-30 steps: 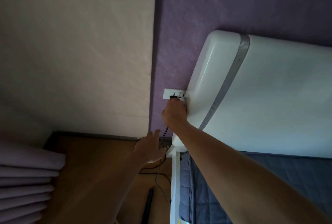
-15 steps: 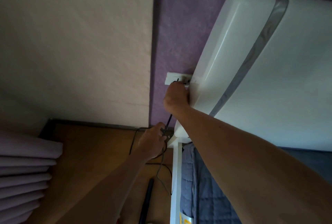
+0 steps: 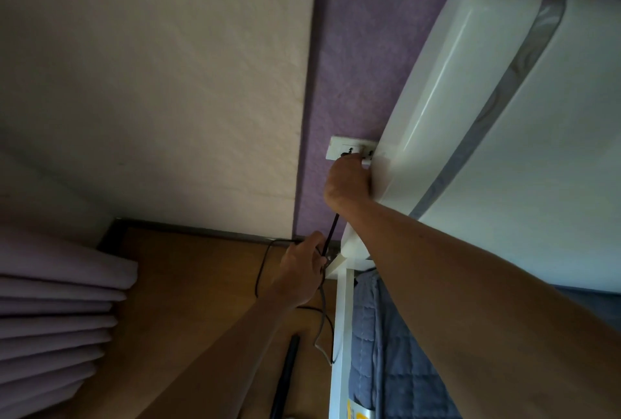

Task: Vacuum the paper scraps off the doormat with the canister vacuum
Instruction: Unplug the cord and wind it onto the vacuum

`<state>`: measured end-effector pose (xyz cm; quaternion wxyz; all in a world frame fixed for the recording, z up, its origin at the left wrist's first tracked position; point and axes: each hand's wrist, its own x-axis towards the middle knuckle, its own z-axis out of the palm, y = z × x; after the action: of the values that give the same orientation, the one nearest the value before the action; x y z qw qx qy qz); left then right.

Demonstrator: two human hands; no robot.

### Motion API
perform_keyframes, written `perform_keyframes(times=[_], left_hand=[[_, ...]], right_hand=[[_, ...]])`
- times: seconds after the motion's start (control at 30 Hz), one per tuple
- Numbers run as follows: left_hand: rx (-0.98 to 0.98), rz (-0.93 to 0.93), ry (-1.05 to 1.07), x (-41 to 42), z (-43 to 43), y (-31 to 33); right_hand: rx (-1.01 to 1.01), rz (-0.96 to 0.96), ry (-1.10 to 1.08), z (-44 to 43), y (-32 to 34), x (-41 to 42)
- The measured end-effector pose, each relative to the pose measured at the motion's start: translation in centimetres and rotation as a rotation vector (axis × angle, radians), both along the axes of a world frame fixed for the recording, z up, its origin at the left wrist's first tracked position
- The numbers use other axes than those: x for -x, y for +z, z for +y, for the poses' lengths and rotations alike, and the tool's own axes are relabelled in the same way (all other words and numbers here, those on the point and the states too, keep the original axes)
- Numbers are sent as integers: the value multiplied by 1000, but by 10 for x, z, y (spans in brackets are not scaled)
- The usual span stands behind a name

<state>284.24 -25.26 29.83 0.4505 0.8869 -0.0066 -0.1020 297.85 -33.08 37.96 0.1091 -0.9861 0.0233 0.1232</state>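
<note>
Cream wall (image 3: 151, 82) L, purple wall (image 3: 353, 48) beside it. White glossy headboard (image 3: 470, 99) w/ grey stripe fills R side. Wood floor (image 3: 201, 284) below; lilac curtain folds (image 3: 50, 317) bottom L; blue quilt (image 3: 386, 368) under headboard. R hand (image 3: 347, 183) up at the outlet, fingers curled on the cord's top end, plug hidden by hand. L hand (image 3: 299, 270) lower, gripping same cord. Black tube (image 3: 285, 378) on floor. Black cord (image 3: 331, 233) taut btwn hands, then loops to floor. White outlet (image 3: 346, 148) on purple wall, at headboard edge.
</note>
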Motion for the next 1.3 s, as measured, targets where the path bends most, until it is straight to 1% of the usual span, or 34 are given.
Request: perform_keyframes(times=[0.13, 0.23, 0.33, 0.4, 0.5, 0.77, 0.87, 0.97, 1.1, 1.3], left_hand=[[34, 52, -24, 20, 5, 3], [72, 84, 36, 36, 11, 12], [66, 104, 70, 46, 18, 24], [78, 115, 108, 52, 24, 31], [88, 119, 173, 66, 39, 41], [115, 32, 279, 115, 84, 65], [122, -7, 331, 134, 95, 75], [169, -50, 382, 156, 107, 88], [220, -55, 447, 190, 125, 111], [229, -93, 528, 243, 155, 137]], right_hand=[[27, 87, 32, -1, 0, 18], [-17, 29, 18, 3, 0, 37], [-141, -83, 59, 13, 11, 50], [-286, -148, 115, 22, 17, 55], [-504, -194, 166, 37, 25, 64], [-711, -252, 304, 82, 49, 106], [-755, -289, 376, 106, 62, 126], [-789, -291, 453, 132, 75, 148], [-789, -322, 537, 162, 94, 179], [-777, -299, 669, 206, 124, 227]])
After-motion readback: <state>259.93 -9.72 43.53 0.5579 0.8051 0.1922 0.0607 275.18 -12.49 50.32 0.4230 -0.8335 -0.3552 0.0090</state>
